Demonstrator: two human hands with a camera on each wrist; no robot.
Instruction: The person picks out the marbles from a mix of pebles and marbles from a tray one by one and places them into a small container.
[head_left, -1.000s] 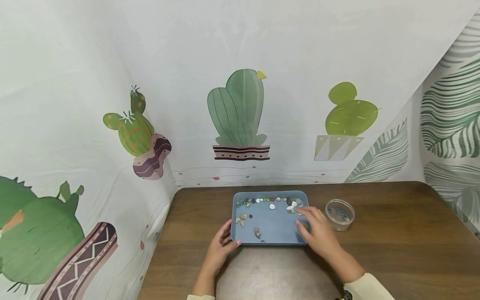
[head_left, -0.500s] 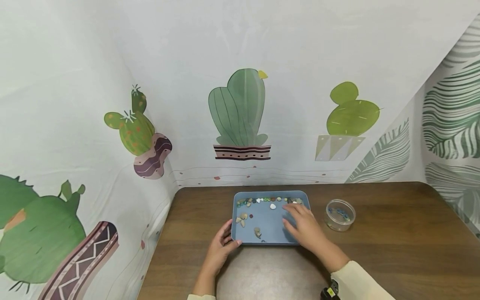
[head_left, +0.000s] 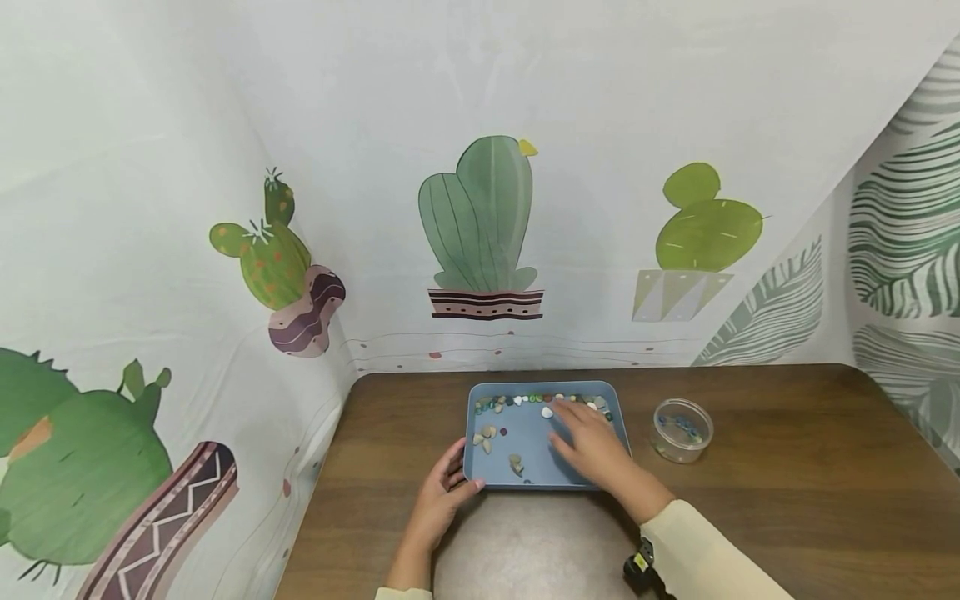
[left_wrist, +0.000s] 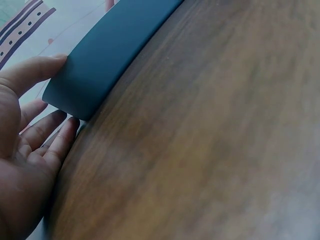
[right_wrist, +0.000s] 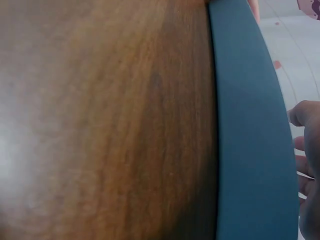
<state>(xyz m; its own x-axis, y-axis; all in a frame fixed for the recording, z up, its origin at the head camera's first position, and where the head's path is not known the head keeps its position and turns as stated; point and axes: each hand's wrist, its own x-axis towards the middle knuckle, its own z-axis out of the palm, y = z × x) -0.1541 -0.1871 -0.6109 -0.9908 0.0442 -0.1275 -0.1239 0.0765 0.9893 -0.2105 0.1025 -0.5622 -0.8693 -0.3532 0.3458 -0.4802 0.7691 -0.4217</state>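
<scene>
A blue tray [head_left: 540, 477] lies on the table with small stones in it. My left hand [head_left: 442, 493] holds the tray's front left corner. In the left wrist view its thumb [left_wrist: 50, 64] lies at the rim and the other fingers are against the side wall. My right hand [head_left: 596, 446] is over the right half of the tray, fingers extended and relaxed, fingertips close to a white stone [head_left: 547, 412]. A row of coloured stones [head_left: 517, 401] runs along the back wall, partly hidden by the right hand. Tan stones [head_left: 487, 432] and a dark red stone [head_left: 504, 432] lie at left.
To the right of the tray stands a round clear tub [head_left: 682, 430] with blue pieces inside. A brown wooden table [head_left: 787, 475] carries everything. Behind it hangs a white cloth [head_left: 585, 167] printed with cacti and leaves.
My right hand has swept left across the tray, from its right edge to near the lone white stone, uncovering stones at the back right. The left hand keeps its hold on the corner.
</scene>
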